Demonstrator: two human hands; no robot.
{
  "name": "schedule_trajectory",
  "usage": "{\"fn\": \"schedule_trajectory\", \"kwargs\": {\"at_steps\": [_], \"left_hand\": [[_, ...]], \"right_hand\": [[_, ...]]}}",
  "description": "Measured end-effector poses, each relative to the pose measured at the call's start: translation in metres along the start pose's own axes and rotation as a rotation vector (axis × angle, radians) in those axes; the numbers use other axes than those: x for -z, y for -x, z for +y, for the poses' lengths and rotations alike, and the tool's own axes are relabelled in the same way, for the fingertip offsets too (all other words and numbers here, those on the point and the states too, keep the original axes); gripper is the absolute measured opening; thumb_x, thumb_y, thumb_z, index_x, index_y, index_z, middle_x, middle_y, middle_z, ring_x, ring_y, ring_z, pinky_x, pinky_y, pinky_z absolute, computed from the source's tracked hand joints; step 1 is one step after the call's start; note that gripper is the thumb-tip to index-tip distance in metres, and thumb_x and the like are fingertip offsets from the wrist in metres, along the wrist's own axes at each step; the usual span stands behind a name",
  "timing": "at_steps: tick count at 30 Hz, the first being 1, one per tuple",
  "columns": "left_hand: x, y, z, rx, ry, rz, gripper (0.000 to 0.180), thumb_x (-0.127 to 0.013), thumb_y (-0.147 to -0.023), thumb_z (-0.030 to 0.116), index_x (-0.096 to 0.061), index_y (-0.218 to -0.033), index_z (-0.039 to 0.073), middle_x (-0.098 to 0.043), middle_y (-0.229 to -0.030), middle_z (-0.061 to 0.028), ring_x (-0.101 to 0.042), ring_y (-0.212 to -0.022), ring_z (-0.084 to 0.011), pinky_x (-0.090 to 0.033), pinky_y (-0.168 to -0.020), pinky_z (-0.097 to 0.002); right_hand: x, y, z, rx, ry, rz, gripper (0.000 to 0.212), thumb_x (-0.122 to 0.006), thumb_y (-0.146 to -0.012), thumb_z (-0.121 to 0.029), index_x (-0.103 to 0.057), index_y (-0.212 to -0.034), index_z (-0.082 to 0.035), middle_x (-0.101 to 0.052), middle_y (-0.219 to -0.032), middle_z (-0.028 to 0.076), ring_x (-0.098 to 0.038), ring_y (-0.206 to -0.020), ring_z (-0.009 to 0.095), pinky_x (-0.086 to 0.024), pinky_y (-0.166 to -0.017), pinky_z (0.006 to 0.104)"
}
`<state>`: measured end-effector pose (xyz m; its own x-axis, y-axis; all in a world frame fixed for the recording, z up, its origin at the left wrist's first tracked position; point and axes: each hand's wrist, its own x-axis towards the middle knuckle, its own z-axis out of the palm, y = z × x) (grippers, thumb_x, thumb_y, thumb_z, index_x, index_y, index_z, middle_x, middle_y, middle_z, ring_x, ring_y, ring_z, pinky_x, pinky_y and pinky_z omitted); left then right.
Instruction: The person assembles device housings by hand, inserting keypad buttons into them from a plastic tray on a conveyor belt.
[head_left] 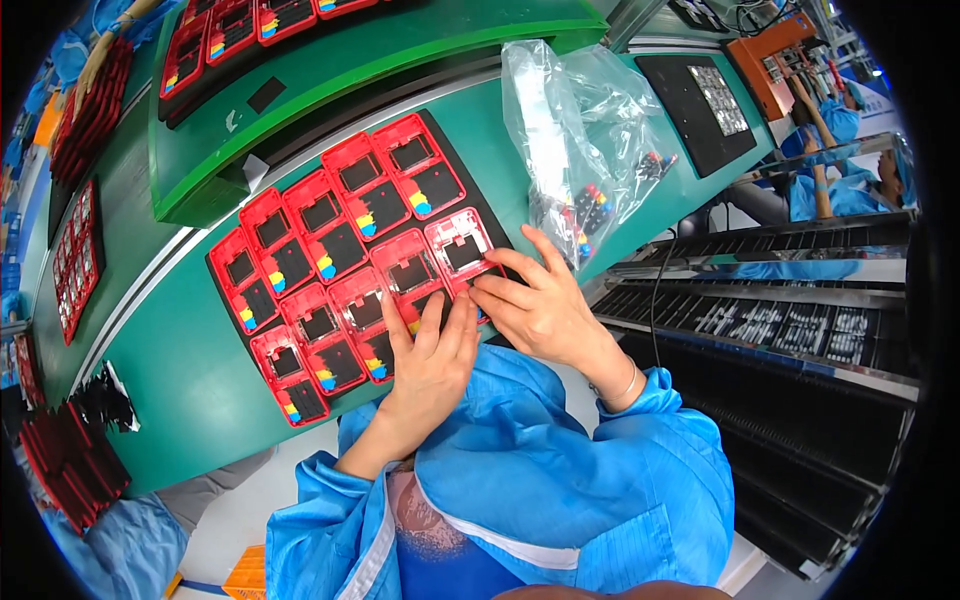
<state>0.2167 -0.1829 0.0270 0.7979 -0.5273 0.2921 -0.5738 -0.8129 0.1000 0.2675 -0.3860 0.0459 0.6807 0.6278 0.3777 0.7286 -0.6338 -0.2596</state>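
Note:
Rows of red plastic shells, each with a square window and a dark lower panel, lie on a black mat. Most have yellow and blue pieces at one corner. Over the near row, my left hand has its fingers stretched out, their tips on a shell. My right hand comes in from the right, fingers apart, touching the end shell, which looks paler inside. The fingertips of both hands meet at the lower part of these shells. Any small part beneath them is hidden.
A clear plastic bag with small coloured pieces lies at the right of the green table. Behind the mat runs a green raised shelf with more red shells. Black racks stand at right. Co-workers in blue sit at far right.

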Motion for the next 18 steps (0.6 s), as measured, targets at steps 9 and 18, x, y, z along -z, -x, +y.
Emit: {"fn": "schedule_trajectory", "kwargs": {"at_steps": [9,18], "left_hand": [[-0.001,0.017,-0.008,0.044,0.146,0.131,0.035,-0.073,-0.086,0.018,-0.07,-0.119,0.007,-0.06,-0.126,-0.0073,-0.051,-0.131,-0.0322,-0.027,-0.111,-0.0794],[-0.001,0.024,-0.012,0.06,0.164,-0.056,0.057,-0.069,-0.092,0.026,-0.056,-0.14,-0.003,-0.053,-0.146,-0.0176,-0.045,-0.142,-0.0358,-0.026,-0.121,-0.0649]], "right_hand": [[-0.003,0.0,-0.003,0.078,0.098,-0.043,0.037,-0.078,-0.071,-0.014,-0.076,-0.107,-0.008,-0.069,-0.116,0.002,-0.061,-0.12,0.027,-0.039,-0.114,0.0604],[-0.01,0.011,0.002,0.116,-0.134,-0.09,0.035,-0.077,-0.074,-0.016,-0.076,-0.108,-0.008,-0.069,-0.123,0.007,-0.063,-0.117,0.028,-0.041,-0.114,0.0576]]}}
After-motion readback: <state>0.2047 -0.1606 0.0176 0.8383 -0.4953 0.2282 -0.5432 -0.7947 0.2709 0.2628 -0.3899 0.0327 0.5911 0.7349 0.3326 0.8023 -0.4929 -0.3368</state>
